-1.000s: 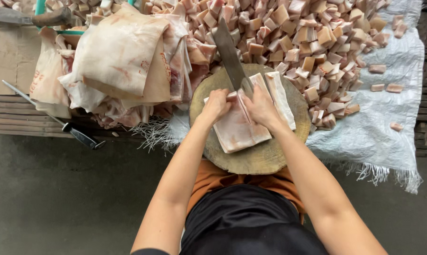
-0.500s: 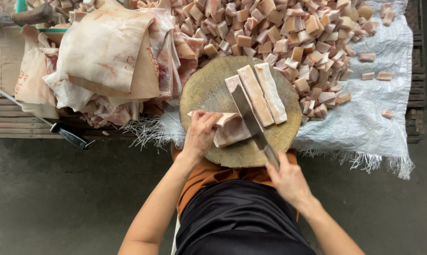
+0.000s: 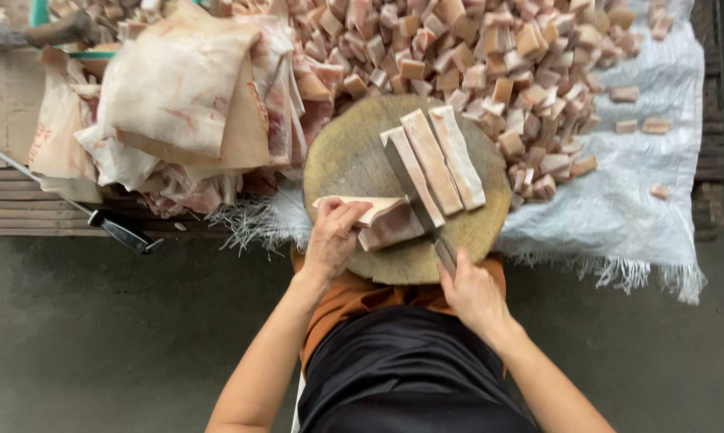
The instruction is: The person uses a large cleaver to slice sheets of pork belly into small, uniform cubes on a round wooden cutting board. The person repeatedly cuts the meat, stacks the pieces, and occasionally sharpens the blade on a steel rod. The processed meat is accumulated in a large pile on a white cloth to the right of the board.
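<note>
Half a second ago the cleaver [image 3: 414, 186] was lying across the near part of the round chopping block [image 3: 338, 160]; now it is sitting further along the meat, a third strip [image 3: 412, 172] standing parted beside two cut strips [image 3: 446, 156] at the block's far right edge. Slicing is progressing; one slab piece [image 3: 382, 220] is remaining near the block's near edge. Left hand [image 3: 330, 240] is pressing that slab, fingers curled loosely over its top. Right hand [image 3: 474, 293] is closing fully round the cleaver handle at the near right rim, wrist bent inward. Cut cubes [image 3: 474, 48] are piling beyond the block's far edge.
</note>
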